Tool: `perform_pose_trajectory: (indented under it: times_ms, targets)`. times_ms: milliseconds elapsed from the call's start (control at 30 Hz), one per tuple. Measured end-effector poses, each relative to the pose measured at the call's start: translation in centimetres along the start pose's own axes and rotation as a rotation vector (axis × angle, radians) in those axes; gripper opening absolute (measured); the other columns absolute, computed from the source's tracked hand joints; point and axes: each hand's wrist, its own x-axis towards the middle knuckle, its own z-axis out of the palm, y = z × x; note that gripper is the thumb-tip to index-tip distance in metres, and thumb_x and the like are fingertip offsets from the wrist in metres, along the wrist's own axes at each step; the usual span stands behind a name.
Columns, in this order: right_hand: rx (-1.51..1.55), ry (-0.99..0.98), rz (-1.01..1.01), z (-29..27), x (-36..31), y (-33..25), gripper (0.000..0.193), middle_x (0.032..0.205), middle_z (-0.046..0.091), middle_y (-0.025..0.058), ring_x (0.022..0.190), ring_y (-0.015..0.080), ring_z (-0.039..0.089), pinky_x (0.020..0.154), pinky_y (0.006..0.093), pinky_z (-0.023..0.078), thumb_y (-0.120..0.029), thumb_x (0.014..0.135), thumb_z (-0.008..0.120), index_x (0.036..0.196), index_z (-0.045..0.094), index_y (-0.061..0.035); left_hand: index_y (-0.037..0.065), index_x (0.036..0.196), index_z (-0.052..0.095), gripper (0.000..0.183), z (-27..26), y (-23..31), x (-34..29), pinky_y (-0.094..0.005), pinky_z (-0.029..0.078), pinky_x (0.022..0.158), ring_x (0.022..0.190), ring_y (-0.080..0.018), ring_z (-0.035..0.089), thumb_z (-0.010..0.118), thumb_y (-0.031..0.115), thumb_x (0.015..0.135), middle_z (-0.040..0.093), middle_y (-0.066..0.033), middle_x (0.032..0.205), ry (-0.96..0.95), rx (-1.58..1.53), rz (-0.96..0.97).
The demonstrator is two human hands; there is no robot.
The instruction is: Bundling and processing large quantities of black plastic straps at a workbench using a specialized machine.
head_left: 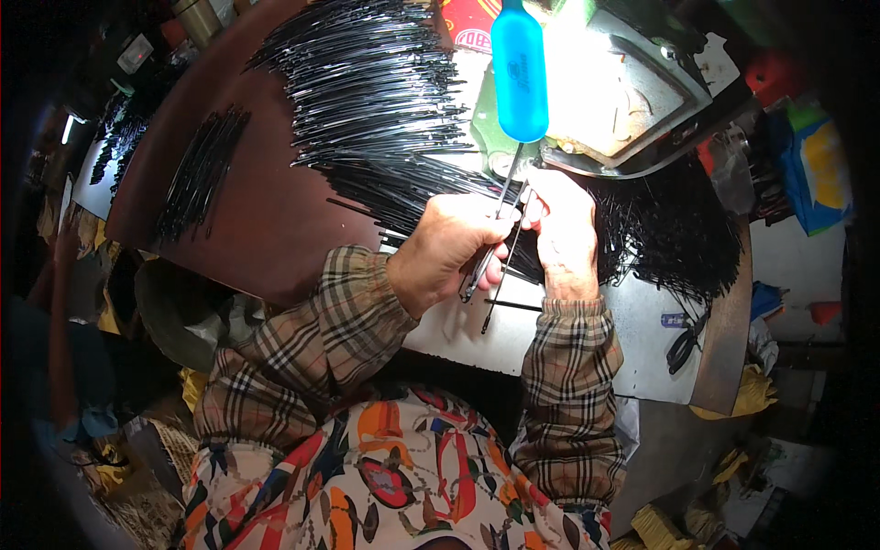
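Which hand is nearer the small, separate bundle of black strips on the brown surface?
Left. The left hand is to the right of the bundle, and the right hand is farther right.

The black rods [376, 101] look glossy (the blue bottle-shaped thing [520, 78] smooth plastic), the checked sleeves [570, 367] matt cloth.

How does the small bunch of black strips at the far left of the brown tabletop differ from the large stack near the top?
The small bunch is far smaller than the large stack. The small bunch's strips run steeply up the picture; the large stack's run mostly crosswise. The small bunch looks dull, while the large stack shows bright glints. Both are thin, black strips.
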Motion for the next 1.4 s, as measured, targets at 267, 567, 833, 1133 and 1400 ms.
perform_pose_trajectory:
  times_ms: [267, 567, 833, 1133, 1400]
  targets:
    - [-0.015, 0.008, -0.037, 0.0, 0.0, -0.3, 0.026, 0.065, 0.051, 0.0052, 0.054, 0.0123, 0.048, 0.05, 0.0244, 0.041, -0.017, 0.088, 0.053, 0.095, 0.062, 0.0062, -0.007, 0.094, 0.057, 0.011, 0.5, 0.1, 0.5, -0.0225, 0.045, 0.04, 0.049, -0.0153, 0.057, 0.054, -0.002, 0.085, 0.058, -0.0106, 0.071, 0.021, -0.034, -0.032]
    - [0.069, -0.019, -0.016, 1.7, -0.7, -0.2, 0.015, 0.068, 0.048, 0.0002, 0.055, 0.0092, 0.043, 0.051, 0.0229, 0.036, -0.011, 0.091, 0.052, 0.093, 0.059, 0.0014, 0.005, 0.096, 0.055, 0.011, 0.5, -0.6, -0.5, -0.0172, 0.038, 0.046, 0.055, -0.0053, 0.049, 0.049, 0.015, 0.096, 0.052, -0.0007, 0.068, 0.056, 0.176, 0.082]
    - [-0.043, 0.075, 0.113, 1.3, -1.8, -1.4, 0.021, 0.075, 0.058, 0.004, 0.051, 0.0059, 0.046, 0.045, 0.0197, 0.041, -0.013, 0.091, 0.057, 0.102, 0.06, 0.005, 0.003, 0.115, 0.061, 0.027, -11.4, 4.5, -6.6, -0.0356, 0.048, 0.072, 0.08, -0.03, 0.06, 0.053, 0.008, 0.091, 0.062, -0.0168, 0.084, 0.912, 1.435, 0.898]
    - [-0.343, 0.079, 0.055, 1.6, -3.0, -3.2, 0.013, 0.076, 0.058, 0.0025, 0.052, 0.0051, 0.047, 0.046, 0.0187, 0.037, -0.011, 0.088, 0.062, 0.094, 0.061, 0.0002, 0.019, 0.124, 0.058, 0.05, -25.8, 12.0, -13.1, -0.0435, 0.044, 0.083, 0.107, -0.028, 0.052, 0.06, 0.005, 0.077, 0.055, -0.0086, 0.117, 1.231, 2.485, 0.422]
    - [-1.118, -0.206, -0.206, -1.8, -9.2, -4.2, 0.017, 0.077, 0.062, 0.0057, 0.062, 0.0187, 0.056, 0.057, 0.0303, 0.045, -0.005, 0.067, 0.076, 0.081, 0.066, -0.0041, 0.005, 0.1, 0.068, 0.015, -15.1, 6.1, -9.7, -0.0332, 0.046, 0.082, 0.094, -0.0254, 0.059, 0.061, 0.012, 0.089, 0.062, -0.0104, 0.099, 0.988, 1.789, 0.918]
